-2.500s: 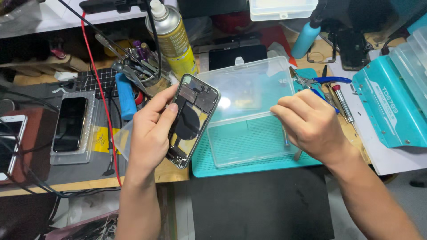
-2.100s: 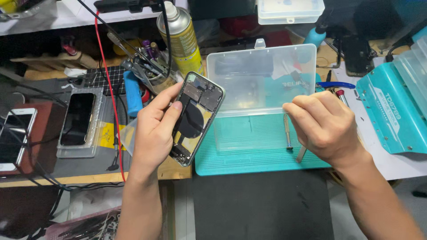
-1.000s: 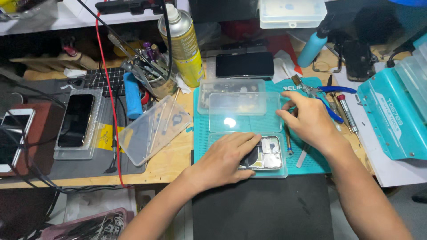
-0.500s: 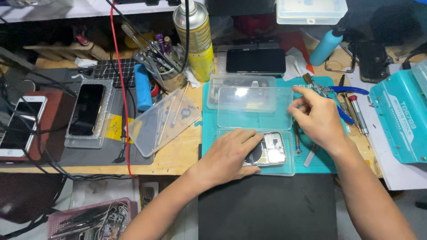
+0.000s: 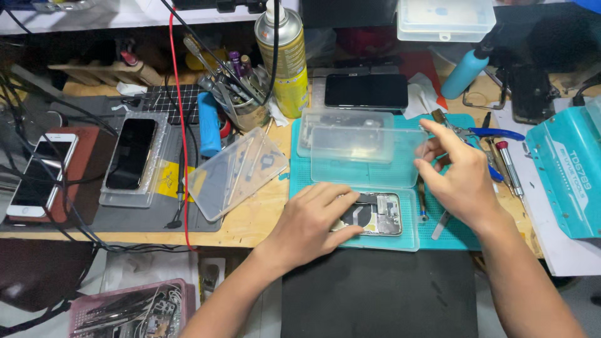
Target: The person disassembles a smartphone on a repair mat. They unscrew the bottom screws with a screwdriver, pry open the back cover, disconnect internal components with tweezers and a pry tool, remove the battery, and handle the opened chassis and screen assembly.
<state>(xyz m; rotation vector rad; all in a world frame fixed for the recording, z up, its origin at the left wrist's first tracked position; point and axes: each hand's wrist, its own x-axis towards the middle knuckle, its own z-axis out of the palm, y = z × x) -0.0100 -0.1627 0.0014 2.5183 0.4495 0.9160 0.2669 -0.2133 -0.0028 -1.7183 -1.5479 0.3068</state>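
Note:
An opened phone [image 5: 379, 214] with its insides showing lies in a shallow clear plastic box [image 5: 410, 241] on a teal mat [image 5: 463, 231]. My left hand [image 5: 313, 219] covers the phone's left end, fingers on top and thumb at its near edge. The box's clear lid [image 5: 363, 156] stands raised behind the phone. My right hand [image 5: 457, 175] pinches the lid's right edge between thumb and fingers.
On the wooden bench are a yellow spray can [image 5: 285, 56], a cup of tools [image 5: 241, 103], a black phone [image 5: 366, 91], a loose clear tray [image 5: 235, 172], a phone in a holder [image 5: 131, 153], a white phone [image 5: 41, 172] and a red cable [image 5: 181, 125]. Blue-handled pliers [image 5: 494, 133] and a teal toolbox [image 5: 570, 181] lie at right.
My left hand has laid the opened phone down into the clear box and stays on it. My right hand has moved from the mat's tools up to the lid's edge.

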